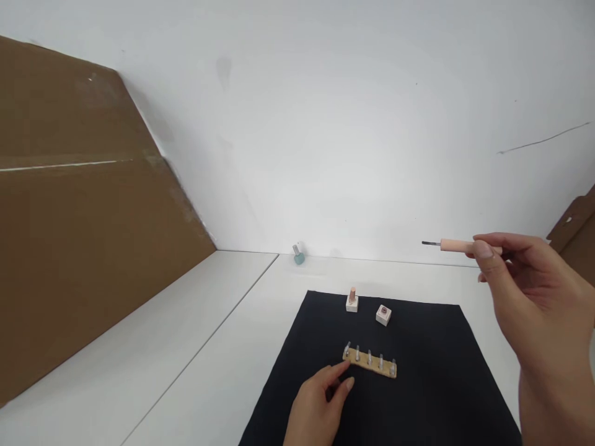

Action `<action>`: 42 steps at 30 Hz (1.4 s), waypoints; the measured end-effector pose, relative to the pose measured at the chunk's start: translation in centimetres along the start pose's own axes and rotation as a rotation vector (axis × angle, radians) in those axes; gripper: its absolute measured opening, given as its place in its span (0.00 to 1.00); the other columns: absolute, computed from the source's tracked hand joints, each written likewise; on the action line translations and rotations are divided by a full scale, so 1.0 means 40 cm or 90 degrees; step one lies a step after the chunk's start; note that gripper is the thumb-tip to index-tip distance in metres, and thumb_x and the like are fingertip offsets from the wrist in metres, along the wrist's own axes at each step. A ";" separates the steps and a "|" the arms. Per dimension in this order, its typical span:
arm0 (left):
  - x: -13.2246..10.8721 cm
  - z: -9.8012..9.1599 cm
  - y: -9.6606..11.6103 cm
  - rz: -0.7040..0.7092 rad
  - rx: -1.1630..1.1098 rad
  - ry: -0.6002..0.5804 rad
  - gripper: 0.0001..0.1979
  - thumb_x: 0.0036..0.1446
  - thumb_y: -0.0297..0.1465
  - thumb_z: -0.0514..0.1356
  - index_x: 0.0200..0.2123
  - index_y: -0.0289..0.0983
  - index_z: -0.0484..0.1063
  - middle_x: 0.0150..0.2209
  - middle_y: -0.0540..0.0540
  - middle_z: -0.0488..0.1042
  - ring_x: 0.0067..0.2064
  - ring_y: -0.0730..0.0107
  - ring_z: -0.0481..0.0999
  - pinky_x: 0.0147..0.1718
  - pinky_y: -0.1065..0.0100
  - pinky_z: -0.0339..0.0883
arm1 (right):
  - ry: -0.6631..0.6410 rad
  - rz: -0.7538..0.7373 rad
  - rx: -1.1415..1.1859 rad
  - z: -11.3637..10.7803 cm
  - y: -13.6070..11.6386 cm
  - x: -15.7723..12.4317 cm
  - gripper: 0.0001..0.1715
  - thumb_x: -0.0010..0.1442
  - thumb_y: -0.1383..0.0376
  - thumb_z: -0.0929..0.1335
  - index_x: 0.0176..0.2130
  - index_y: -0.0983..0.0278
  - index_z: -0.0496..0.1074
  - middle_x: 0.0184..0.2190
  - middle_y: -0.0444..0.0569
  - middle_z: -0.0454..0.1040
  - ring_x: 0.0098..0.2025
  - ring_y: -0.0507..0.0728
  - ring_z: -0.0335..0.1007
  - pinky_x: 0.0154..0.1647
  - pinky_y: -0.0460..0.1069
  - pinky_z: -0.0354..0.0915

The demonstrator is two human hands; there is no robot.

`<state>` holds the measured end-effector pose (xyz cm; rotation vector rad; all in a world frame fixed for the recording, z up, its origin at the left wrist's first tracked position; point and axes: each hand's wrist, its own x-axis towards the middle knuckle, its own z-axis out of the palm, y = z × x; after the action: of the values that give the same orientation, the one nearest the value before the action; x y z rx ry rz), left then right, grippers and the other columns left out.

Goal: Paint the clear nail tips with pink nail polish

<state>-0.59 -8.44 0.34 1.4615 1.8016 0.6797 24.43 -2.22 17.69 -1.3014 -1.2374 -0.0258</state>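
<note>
My right hand [534, 291] is raised at the right, its fingers closed round the peach handle of a nail polish brush [453, 245]. The dark bristle end points left, clear of everything. My left hand [320, 399] rests low on the black cloth, thumb and index finger apart. Its index fingertip touches or nearly touches the near left edge of a tan strip [375, 365]. Several clear nail tips stand upright in a row along that strip. Behind it are a capped nail polish bottle [352, 301] with a peach cap and an uncapped nail polish bottle [383, 315], both square and whitish.
A black cloth [432, 347] covers part of the white table [209, 334]. Near the wall lies a tilted teal bottle [299, 256] with a silver cap. A large brown cardboard panel [83, 217] stands on the left; more cardboard [576, 229] shows at the right edge.
</note>
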 end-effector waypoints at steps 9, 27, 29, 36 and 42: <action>0.011 0.045 0.009 -0.023 0.159 -0.014 0.24 0.65 0.36 0.55 0.62 0.41 0.75 0.37 0.47 0.83 0.41 0.59 0.82 0.40 0.70 0.70 | 0.021 -0.045 0.022 -0.011 0.019 0.010 0.09 0.64 0.54 0.73 0.36 0.56 0.80 0.32 0.42 0.79 0.30 0.53 0.72 0.34 0.48 0.70; 0.026 0.056 0.026 -0.046 0.203 0.013 0.23 0.67 0.37 0.54 0.61 0.42 0.76 0.35 0.47 0.86 0.40 0.56 0.86 0.35 0.69 0.71 | 0.023 -0.062 0.114 -0.043 0.015 0.029 0.04 0.66 0.62 0.73 0.36 0.57 0.78 0.30 0.40 0.79 0.30 0.51 0.70 0.33 0.46 0.71; 0.024 0.056 0.042 -0.049 0.185 0.032 0.21 0.67 0.37 0.54 0.58 0.43 0.79 0.39 0.47 0.87 0.44 0.55 0.86 0.38 0.68 0.73 | 0.022 -0.064 0.117 -0.043 0.015 0.028 0.04 0.66 0.62 0.73 0.36 0.57 0.78 0.30 0.40 0.79 0.30 0.51 0.71 0.33 0.46 0.71; 0.030 0.065 0.081 -0.062 0.148 0.086 0.17 0.65 0.38 0.56 0.45 0.46 0.85 0.32 0.49 0.87 0.41 0.53 0.87 0.34 0.68 0.74 | 0.013 -0.074 0.108 -0.042 0.013 0.025 0.03 0.65 0.62 0.73 0.36 0.56 0.79 0.30 0.41 0.78 0.30 0.52 0.71 0.33 0.48 0.72; 0.016 0.066 0.051 -0.059 0.147 0.081 0.18 0.64 0.39 0.57 0.48 0.45 0.84 0.36 0.48 0.88 0.41 0.54 0.87 0.37 0.68 0.75 | 0.016 -0.064 0.097 -0.045 0.016 0.025 0.04 0.66 0.60 0.73 0.36 0.55 0.79 0.31 0.41 0.78 0.30 0.52 0.71 0.33 0.48 0.73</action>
<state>2.65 -7.46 0.19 1.4994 2.0901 0.5422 26.45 -2.69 18.32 -1.1029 -1.2577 -0.0198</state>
